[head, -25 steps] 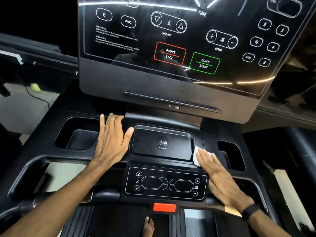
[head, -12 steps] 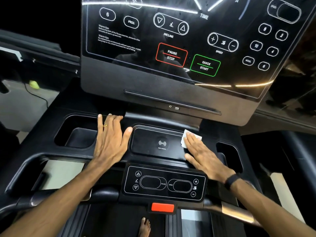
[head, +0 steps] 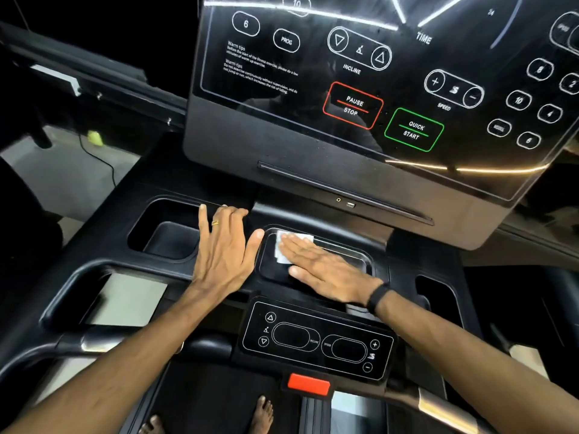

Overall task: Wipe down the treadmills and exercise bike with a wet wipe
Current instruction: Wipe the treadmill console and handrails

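A black treadmill console [head: 344,170] fills the view, with a glossy touch panel on top. Below it lies a recessed phone tray [head: 351,256]. My right hand [head: 326,270] lies flat with straight fingers on a white wet wipe [head: 286,245], pressing it onto the left end of that tray. My left hand [head: 224,249] rests flat on the console deck just left of the tray, thumb spread toward the wipe. Most of the wipe is covered by my fingers.
A cup holder [head: 169,236] sits left of my left hand and another [head: 435,292] at the right. A small control pad [head: 316,343] and red safety key [head: 308,383] lie below. Curved handlebars [head: 78,339] flank the deck. Bare feet [head: 263,411] stand on the belt.
My right hand has slid the wipe leftward across the tray, from its right edge to its left end near my left thumb. My left hand has stayed in place.
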